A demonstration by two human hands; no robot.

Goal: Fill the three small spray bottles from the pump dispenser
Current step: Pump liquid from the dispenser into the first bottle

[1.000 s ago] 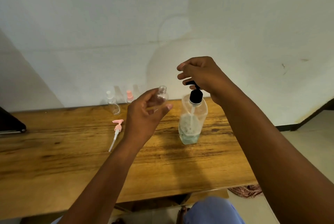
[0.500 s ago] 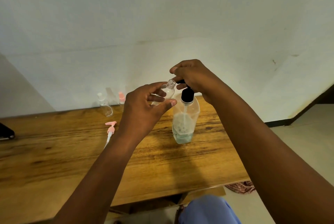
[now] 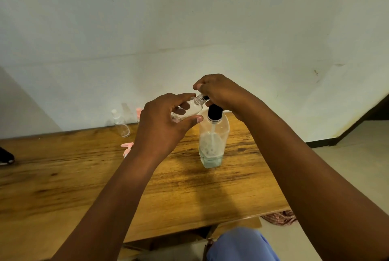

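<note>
The clear pump dispenser stands on the wooden table, holding a little pale liquid at its bottom. My right hand lies curled over its black pump head, whose nozzle tip shows under my fingers. My left hand grips a small clear spray bottle, uncapped and tilted, with its open neck up against the nozzle. A second small clear bottle stands by the wall. A pink-topped bottle shows partly behind my left hand. A pink spray cap lies on the table, mostly hidden by my left wrist.
A dark object sits at the table's left edge. The white wall runs close behind the table. A blue-clad knee and a patterned cloth on the floor show below the front edge.
My left hand has carried the uncapped bottle rightwards and tilted its neck to the pump nozzle. My right hand has come down lower over the pump head.
</note>
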